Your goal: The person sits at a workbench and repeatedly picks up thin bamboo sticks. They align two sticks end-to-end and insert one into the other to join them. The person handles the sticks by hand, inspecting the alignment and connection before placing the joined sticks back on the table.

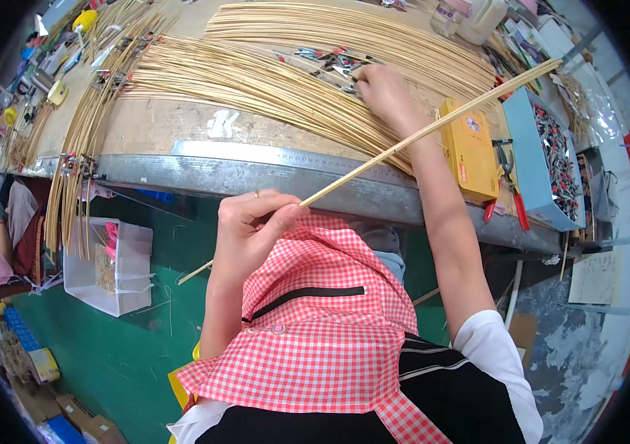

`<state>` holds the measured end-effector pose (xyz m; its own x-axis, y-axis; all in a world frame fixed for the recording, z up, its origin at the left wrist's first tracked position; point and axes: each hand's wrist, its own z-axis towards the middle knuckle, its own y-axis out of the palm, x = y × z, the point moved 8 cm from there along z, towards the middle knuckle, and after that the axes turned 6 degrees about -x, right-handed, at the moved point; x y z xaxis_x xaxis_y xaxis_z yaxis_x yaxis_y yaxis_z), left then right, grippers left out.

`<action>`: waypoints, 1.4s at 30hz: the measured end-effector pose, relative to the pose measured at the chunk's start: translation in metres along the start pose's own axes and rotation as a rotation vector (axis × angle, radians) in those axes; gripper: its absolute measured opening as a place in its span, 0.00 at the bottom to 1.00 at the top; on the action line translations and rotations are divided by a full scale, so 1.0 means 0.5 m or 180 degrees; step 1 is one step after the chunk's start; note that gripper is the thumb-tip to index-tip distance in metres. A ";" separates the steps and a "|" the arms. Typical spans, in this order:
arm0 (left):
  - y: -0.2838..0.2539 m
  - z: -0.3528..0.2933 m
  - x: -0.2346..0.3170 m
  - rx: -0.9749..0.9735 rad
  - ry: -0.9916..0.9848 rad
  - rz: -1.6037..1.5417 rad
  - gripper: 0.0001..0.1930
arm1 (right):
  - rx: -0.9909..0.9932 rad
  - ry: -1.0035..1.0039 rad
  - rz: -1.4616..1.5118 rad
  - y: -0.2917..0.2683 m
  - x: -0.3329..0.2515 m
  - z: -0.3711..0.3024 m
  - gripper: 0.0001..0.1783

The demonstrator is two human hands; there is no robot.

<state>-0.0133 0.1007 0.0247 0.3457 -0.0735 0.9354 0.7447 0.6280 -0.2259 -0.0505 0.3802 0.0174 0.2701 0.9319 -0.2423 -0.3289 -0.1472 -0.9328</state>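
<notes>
A metal ruler (270, 156) is lying along the front edge of the table (152, 127), displaying printed numbers and scale marks. A yellow box (470, 164) is showing a pale label and small dark characters. A clear jar (448, 18) at the far side is bearing coloured lettering. A white sheet (594, 278) at right is carrying faint lines, too small for reading.

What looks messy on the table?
The red-and-black clips lie jumbled loose on the workbench between two spreads of thin sticks; that looks untidy, because many similar ones sit in the blue box.
</notes>
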 end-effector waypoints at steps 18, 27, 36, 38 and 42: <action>-0.021 0.001 -0.014 0.0363 0.0004 0.0108 0.05 | -0.0676 0.0381 0.3388 0.046 -0.123 -0.294 0.08; 0.002 -0.007 0.039 0.0400 0.0574 0.0926 0.04 | -0.0434 -0.0311 0.0536 -0.047 -0.181 -0.322 0.17; 0.024 -0.013 0.074 0.0321 0.0753 0.1220 0.04 | -0.0627 0.0365 0.5110 -0.012 -0.200 -0.387 0.13; 0.027 -0.014 0.077 0.0299 0.0814 0.1221 0.05 | -0.0496 0.0341 0.5080 -0.008 -0.196 -0.388 0.13; 0.033 -0.015 0.072 0.0273 0.0796 0.1121 0.05 | -0.0306 0.0385 0.5048 -0.014 -0.195 -0.388 0.11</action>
<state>0.0158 0.1026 0.0528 0.7054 -0.0223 0.7084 0.5103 0.7096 -0.4859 0.1011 0.2259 -0.0041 -0.2066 -0.2090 -0.9558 -0.2798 -0.9235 0.2624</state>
